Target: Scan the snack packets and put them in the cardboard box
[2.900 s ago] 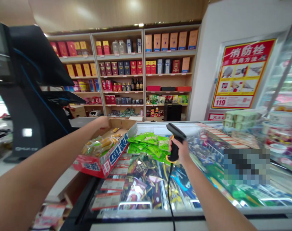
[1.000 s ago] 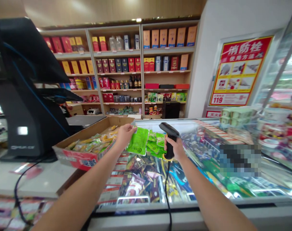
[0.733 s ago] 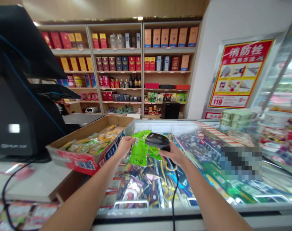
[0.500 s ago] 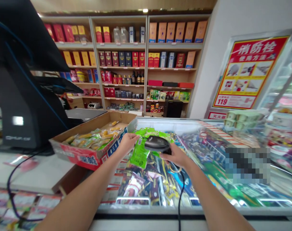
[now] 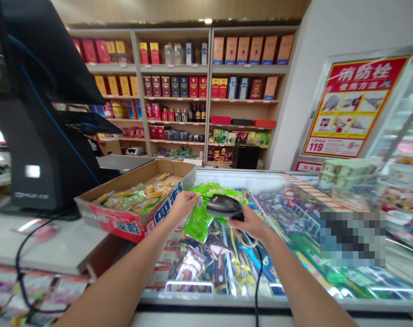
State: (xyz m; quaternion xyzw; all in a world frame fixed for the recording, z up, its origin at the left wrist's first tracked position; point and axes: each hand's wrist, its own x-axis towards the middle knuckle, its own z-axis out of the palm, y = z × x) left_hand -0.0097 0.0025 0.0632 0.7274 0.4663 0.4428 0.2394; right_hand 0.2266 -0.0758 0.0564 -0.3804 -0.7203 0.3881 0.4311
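Observation:
My left hand [image 5: 184, 205] pinches the upper edge of a bright green snack packet [image 5: 197, 223], which hangs over the glass top of a freezer. In my right hand [image 5: 252, 222] is a black barcode scanner [image 5: 224, 205], its head pointing left at the packet. A white label with a barcode shows near the packet's top, close to the scanner's head. More green packets [image 5: 213, 187] lie on the glass just behind the scanner, partly hidden by it. From the scanner a black cable [image 5: 258, 281] runs down toward me.
Left of my hands stands an open cardboard box [image 5: 118, 225] of small wrapped snacks, beside a black checkout terminal [image 5: 39, 154]. The chest freezer [image 5: 227, 300] holds colourful packs under its glass. Egg cartons [image 5: 344, 171] and tubs [image 5: 402, 188] sit at the right. Shelves [image 5: 209, 68] line the back wall.
The view has shifted slightly, so everything sits a little lower and further right. Both hands keep their holds, with packet and scanner close together as before.

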